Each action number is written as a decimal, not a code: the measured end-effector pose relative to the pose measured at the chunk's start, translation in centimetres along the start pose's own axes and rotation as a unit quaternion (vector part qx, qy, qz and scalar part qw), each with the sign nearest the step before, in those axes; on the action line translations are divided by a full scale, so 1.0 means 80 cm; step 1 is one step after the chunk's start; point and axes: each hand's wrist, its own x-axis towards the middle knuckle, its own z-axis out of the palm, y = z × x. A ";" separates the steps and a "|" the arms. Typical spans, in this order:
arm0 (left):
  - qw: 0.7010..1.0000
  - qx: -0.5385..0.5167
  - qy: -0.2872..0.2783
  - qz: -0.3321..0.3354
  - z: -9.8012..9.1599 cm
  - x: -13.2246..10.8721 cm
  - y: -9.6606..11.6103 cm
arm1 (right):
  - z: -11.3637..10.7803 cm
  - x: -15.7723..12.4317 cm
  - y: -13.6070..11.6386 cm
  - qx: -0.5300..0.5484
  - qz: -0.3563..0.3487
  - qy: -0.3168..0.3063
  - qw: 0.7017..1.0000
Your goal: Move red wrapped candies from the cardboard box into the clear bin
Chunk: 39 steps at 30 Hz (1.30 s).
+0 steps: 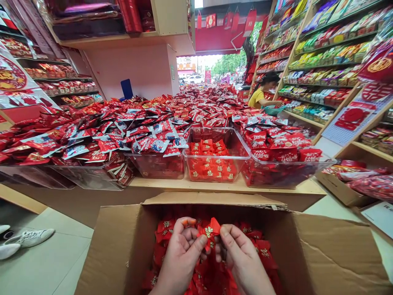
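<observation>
Between my two hands is a small red candy packet with gold characters on it. My left hand pinches its left side between thumb and fingers. The upper right corner is gripped by the thumb and forefinger of my right hand. Both hands are over an opened cardboard box, its flaps folded outward. Inside the box lie many similar red packets, partly hidden by my hands and wrists.
Beyond the box, a clear plastic bin on a wooden display counter holds matching red packets. Heaped bins of red-wrapped sweets stretch behind. A person in yellow is by the right shelves. White shoes show at left.
</observation>
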 end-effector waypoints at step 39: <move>0.989 0.062 -0.012 0.131 0.000 -0.013 -0.004 | 0.006 -0.010 0.014 0.181 -0.010 0.118 0.976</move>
